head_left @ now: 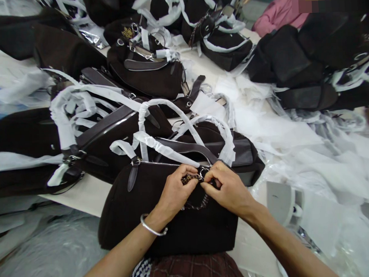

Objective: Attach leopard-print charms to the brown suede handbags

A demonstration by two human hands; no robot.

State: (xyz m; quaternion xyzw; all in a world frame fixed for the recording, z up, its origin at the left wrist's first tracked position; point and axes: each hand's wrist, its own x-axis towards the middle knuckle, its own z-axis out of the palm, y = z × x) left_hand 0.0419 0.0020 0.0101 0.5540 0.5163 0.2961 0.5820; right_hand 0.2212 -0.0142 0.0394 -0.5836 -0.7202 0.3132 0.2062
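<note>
A dark brown handbag (133,221) lies at the front edge of the table, its zipper running along the top and its straps wrapped in white material. Near the bag's upper right, my left hand (177,187) pinches a small patterned charm (189,178). Close beside it, my right hand (224,183) has its fingers closed on a metal ring (204,172) joined to the charm. A thin chain (201,203) hangs below both hands against the bag's front. The fingertips hide part of the ring and its attachment.
More dark handbags (146,77) with wrapped handles crowd the table behind and to the left. Clear plastic and white wrapping (318,150) spread over the right side. A grey-white dispenser (280,202) stands right of my right hand. A person in a pink sleeve (274,16) is at the far right.
</note>
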